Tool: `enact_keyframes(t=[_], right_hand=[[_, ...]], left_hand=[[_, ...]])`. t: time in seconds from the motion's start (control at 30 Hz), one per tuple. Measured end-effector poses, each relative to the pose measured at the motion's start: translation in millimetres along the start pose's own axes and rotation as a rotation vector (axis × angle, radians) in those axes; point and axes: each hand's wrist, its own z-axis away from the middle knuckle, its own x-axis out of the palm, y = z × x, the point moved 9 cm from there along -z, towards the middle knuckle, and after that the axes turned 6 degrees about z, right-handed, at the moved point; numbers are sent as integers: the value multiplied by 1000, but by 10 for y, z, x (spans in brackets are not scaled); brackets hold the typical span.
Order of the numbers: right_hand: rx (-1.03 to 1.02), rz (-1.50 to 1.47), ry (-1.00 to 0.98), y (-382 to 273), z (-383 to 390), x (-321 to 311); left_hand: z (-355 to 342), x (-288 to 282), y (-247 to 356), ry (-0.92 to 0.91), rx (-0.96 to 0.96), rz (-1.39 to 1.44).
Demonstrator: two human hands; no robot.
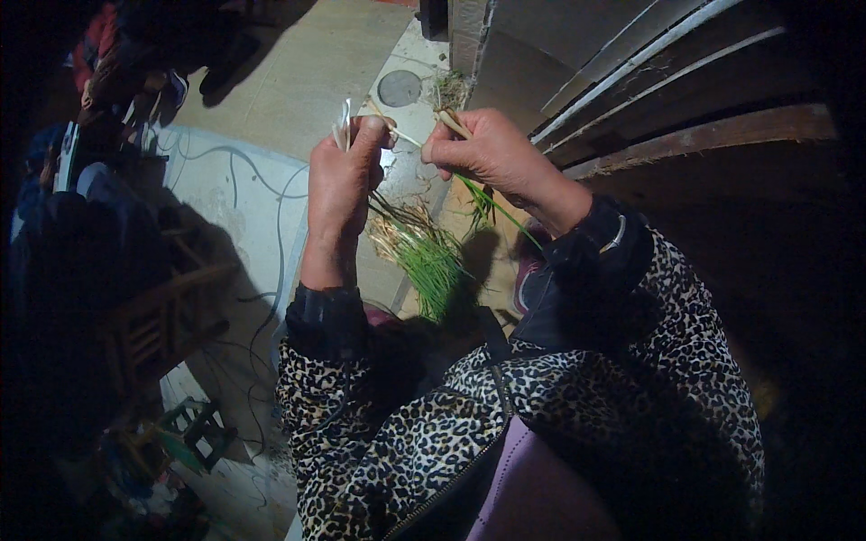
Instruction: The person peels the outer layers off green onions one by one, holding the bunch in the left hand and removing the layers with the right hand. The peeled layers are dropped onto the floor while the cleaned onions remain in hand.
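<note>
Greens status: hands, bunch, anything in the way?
Left hand gripping pale stalks. Right hand pinching green stalks. Loose green bunch lying below. Cables on floor, left side.

Jacket is full-on cream-and-black leopard print, black cuffs, purple inner layer; scallions go bright green to whitish-tan.

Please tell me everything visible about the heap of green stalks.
The heap is a loose bundle of many thin stalks: bright green, grass-like tops point toward the person, pale and brownish tangled ends point away. It appears to lie on the floor, lower in view than the left hand; contact unclear.
</note>
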Motion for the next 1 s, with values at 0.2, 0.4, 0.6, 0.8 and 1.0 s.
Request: enact_keyframes(t=[0.2,0.4,0.6,0.8,1.0], right_hand=[[16,-10,-9,9,11,-15],[63,-70,-75,40,28,31],[123,-158,-204,133,52,113],[88,-110,-263,139,56,149],[48,-156,-273,25,83,185]], left_hand=[[64,208,26,-78,75,-228],[48,119,75,-60,104,-247],[58,102,31,-225,43,-179],[-1,-84,32,-146,-22,74],[-117,-297,32,-13,-27,252]])
